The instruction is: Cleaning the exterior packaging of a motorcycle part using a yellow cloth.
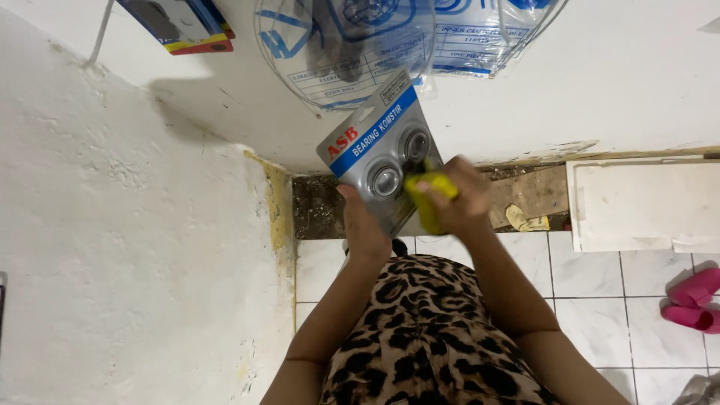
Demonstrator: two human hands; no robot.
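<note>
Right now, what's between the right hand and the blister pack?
A yellow cloth: the right hand presses it against the blister pack, which the left hand holds from below, seen in the head view.

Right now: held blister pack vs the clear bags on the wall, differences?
The blister pack is stiff grey card with a blue stripe and two round metal parts; the clear bags are limp see-through plastic with blue print. The pack sits tilted in the left hand, wiped with a yellow cloth; the bags hang untouched. Both are sealed retail packaging.

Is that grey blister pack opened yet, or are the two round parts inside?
Inside, unopened: both round parts sit in the pack, held by the left hand.
</note>
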